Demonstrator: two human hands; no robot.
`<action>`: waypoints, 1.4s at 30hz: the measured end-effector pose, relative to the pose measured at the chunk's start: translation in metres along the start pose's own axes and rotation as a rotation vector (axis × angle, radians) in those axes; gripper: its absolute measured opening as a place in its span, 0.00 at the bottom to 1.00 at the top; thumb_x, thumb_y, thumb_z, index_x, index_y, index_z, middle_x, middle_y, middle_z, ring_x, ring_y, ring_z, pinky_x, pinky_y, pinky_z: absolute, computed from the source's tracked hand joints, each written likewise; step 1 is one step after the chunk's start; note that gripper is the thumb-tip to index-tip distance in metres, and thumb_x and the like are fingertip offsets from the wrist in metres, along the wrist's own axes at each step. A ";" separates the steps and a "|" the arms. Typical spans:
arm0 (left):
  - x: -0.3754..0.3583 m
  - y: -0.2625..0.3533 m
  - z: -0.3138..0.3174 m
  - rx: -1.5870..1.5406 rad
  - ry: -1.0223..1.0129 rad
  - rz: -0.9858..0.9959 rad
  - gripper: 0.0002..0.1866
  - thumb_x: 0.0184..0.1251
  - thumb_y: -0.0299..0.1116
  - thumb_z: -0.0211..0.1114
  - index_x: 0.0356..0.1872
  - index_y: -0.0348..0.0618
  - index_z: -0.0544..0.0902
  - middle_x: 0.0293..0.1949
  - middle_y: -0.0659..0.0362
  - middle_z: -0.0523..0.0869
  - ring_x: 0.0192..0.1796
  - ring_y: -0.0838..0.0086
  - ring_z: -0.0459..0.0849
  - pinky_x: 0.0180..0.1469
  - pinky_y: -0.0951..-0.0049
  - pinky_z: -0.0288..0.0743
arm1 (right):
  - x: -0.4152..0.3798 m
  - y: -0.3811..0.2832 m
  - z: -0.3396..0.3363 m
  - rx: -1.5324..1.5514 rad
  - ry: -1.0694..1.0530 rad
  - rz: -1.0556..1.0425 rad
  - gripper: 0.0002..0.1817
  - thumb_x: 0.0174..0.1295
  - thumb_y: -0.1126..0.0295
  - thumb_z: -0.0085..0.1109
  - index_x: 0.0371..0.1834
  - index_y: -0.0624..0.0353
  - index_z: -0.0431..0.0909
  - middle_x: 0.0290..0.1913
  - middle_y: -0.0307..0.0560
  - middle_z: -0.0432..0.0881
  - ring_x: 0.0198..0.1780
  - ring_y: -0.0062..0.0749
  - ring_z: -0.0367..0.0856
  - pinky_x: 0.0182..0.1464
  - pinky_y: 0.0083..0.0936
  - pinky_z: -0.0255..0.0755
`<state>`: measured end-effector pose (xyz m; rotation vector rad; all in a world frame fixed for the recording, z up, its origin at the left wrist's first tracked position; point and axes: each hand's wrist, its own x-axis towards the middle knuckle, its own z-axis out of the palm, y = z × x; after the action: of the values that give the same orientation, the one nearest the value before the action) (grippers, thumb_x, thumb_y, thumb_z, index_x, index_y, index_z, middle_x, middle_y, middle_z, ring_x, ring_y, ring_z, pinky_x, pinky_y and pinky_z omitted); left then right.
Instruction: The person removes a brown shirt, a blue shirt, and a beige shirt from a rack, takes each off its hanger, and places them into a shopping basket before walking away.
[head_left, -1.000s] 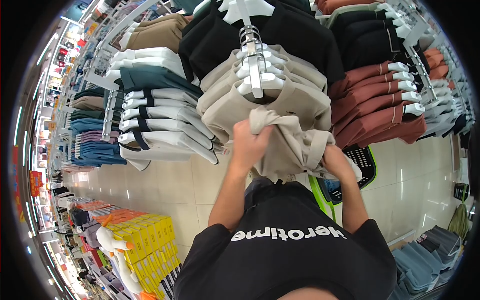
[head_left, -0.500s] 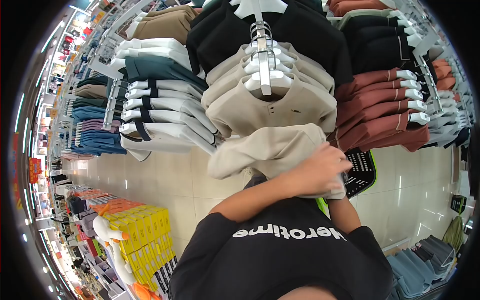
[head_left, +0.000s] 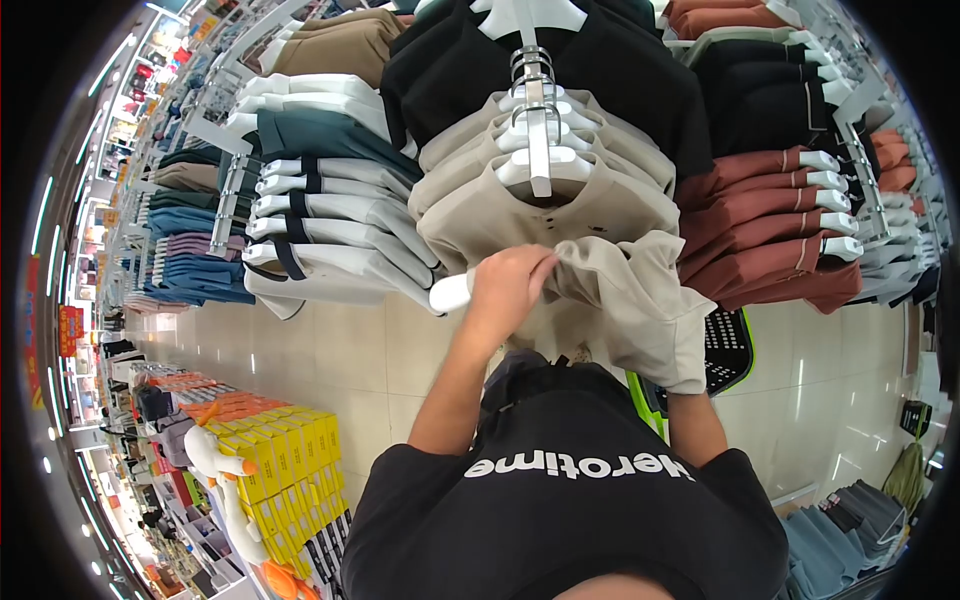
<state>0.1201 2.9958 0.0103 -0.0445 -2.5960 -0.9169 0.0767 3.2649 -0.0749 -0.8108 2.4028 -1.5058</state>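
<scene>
A loose beige shirt (head_left: 640, 300) hangs bunched in front of the rack, draped over the end of my right forearm. My left hand (head_left: 510, 285) is closed, its fingers pinching the upper edge of this shirt. The rounded white end of a hanger (head_left: 450, 293) sticks out to the left, beside my left hand. Fabric covers my right hand completely; only the forearm shows below the cloth. Just beyond, matching beige shirts (head_left: 470, 215) hang on white hangers from a metal rail (head_left: 540, 150).
Striped-collar pale shirts (head_left: 345, 255) hang on the left, rust-red ones (head_left: 770, 265) on the right. Below the shirt at right stands a black basket with a green rim (head_left: 735, 350). Yellow boxes (head_left: 280, 455) are stacked at lower left, beside a white goose figure (head_left: 210, 455).
My left hand has moved left from the shirt's right side to its upper left edge. The white hanger end has come into sight. The shirt now hangs farther right over my right forearm.
</scene>
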 end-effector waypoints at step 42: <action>-0.037 0.004 0.000 0.342 -0.601 -0.215 0.15 0.62 0.44 0.67 0.41 0.45 0.83 0.35 0.50 0.87 0.41 0.50 0.86 0.45 0.49 0.76 | 0.022 -0.048 -0.001 -0.606 0.151 -0.376 0.29 0.64 0.58 0.60 0.68 0.53 0.70 0.65 0.47 0.74 0.65 0.44 0.72 0.69 0.36 0.63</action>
<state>0.1552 3.0025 -0.0008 0.0631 -3.3403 -0.5690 0.0747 3.2381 -0.0298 -1.3724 3.0005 -0.9446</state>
